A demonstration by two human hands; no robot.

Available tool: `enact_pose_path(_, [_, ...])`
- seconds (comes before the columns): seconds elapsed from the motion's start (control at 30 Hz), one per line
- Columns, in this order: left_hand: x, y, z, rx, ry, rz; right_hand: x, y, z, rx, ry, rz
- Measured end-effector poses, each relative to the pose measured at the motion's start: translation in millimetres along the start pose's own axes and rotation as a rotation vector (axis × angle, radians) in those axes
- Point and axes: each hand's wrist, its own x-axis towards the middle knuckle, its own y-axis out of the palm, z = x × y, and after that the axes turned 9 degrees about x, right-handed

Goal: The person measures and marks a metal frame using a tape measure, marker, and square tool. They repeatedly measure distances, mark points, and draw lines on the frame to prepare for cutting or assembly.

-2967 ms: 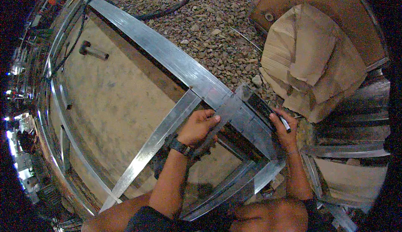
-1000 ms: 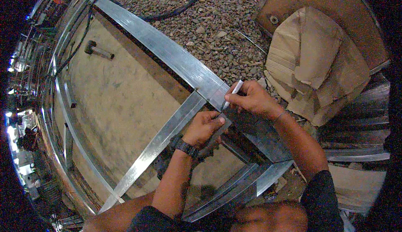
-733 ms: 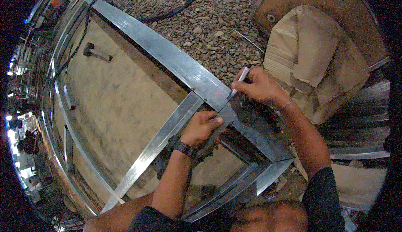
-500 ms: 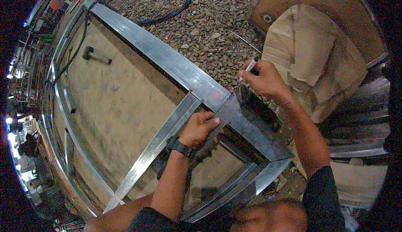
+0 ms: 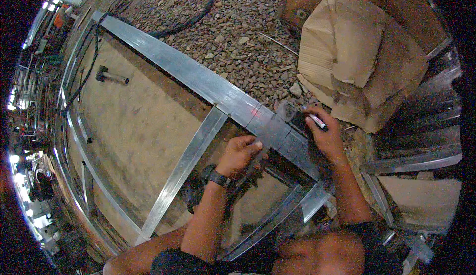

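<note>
My right hand (image 5: pixel 326 133) is closed around a white marker pen (image 5: pixel 318 122) with a dark end, just beyond the far edge of a wide metal beam (image 5: pixel 173 65). My left hand (image 5: pixel 239 156) is at the beam's near edge, fingers curled and thumb pressed forward. A flat, dull grey area lies on the beam by that thumb; whether it is a separate piece I cannot tell. Dark lines and a reddish mark show on the beam around there. A narrower metal bar (image 5: pixel 186 171) meets the beam left of my left hand. My left wrist wears a black watch (image 5: pixel 218 177).
A hammer-like tool (image 5: pixel 113 75) lies on the tan panel (image 5: pixel 144 111) inside the frame. Beyond the beam are gravel (image 5: pixel 233 32) and a black hose (image 5: pixel 206 7). Cardboard (image 5: pixel 364 61) leans at the right, above metal sheets (image 5: pixel 416 121). My bare knees are near the lower edge.
My right hand has come nearer and slightly right, and the marker pen has turned in its fingers. My left hand stays at the beam's edge. The view has shifted a little.
</note>
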Motion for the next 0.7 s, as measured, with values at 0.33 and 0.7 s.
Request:
enact_pose_path(0.33, [-9, 26, 2, -0.208, -0.130, 0.061, -19, -17, -1, -0.056, 0.042, -0.058])
enact_pose_path(0.7, [-3, 11, 3, -0.127, -0.096, 0.075, -14, -7, -7, -0.053, -0.022, -0.085])
